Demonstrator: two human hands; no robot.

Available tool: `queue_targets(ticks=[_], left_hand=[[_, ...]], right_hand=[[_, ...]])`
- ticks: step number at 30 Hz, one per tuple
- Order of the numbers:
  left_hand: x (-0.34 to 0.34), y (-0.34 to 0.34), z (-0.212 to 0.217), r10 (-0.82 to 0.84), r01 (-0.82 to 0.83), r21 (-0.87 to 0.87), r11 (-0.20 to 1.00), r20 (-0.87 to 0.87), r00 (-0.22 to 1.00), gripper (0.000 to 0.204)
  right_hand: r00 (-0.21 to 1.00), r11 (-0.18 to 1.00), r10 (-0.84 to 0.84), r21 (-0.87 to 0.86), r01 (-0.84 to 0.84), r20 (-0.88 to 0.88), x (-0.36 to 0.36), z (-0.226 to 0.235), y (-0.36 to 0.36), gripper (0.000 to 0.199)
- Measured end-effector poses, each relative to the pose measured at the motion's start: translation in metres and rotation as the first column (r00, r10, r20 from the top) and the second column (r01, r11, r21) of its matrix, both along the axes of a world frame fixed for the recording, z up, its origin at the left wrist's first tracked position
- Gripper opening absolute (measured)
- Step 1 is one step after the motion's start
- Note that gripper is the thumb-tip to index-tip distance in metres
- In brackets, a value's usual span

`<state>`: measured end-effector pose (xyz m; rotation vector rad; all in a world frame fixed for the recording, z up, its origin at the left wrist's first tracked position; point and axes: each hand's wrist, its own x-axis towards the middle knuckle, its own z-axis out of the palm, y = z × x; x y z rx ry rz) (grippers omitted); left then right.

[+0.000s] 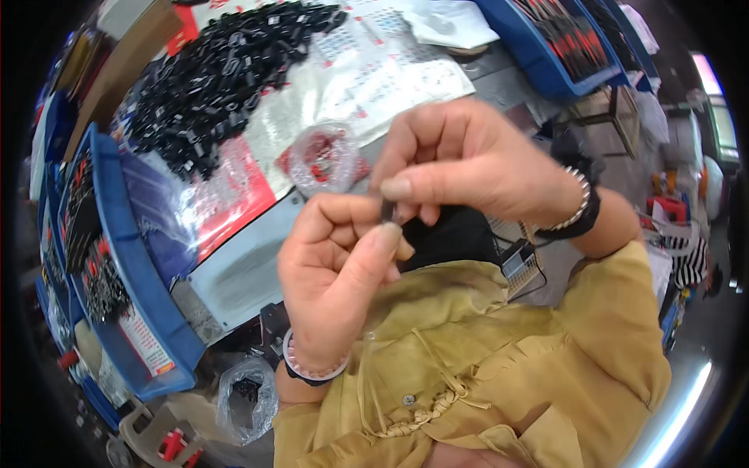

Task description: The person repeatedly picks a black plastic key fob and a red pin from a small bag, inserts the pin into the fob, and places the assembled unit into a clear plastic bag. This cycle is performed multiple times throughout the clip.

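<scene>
**Both hands pinching a small dark part**

A small dark part point(388, 210) is sitting mid-frame, clamped between the fingertips of the left hand point(335, 273) and right hand point(460, 168). Upper left, a heap of black parts point(218, 70) is lying on the table point(234, 273); a blue bin point(125, 257) is standing at the left edge.
</scene>
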<state>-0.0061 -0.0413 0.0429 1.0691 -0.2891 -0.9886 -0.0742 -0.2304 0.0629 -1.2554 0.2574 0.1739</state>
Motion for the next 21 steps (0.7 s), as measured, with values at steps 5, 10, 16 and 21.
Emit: queue_targets(ticks=[5,10,16,21], left_hand=[[-0.011,-0.035,0.009,-0.179,0.166,-0.24,0.956,-0.032,0.983,0.02],[-0.025,-0.056,0.009,-0.204,0.2,-0.136,0.97,-0.019,0.979,0.019],[-0.016,-0.051,-0.007,-0.117,0.115,-0.043,0.992,-0.05,0.992,0.016],[-0.007,-0.028,-0.016,0.069,-0.07,0.037,0.997,0.016,0.997,0.015]], right_hand=[[0.992,0.931,0.0,-0.363,-0.045,-0.124,-0.026,0.062,-0.036,0.011],[0.984,0.952,-0.122,-0.295,0.08,-0.128,-0.051,0.072,-0.038,0.01],[0.986,0.984,-0.168,0.056,0.168,-0.001,-0.043,0.007,-0.027,0.013],[0.973,0.864,-0.228,0.467,0.191,0.024,-0.013,-0.044,0.001,0.011]])
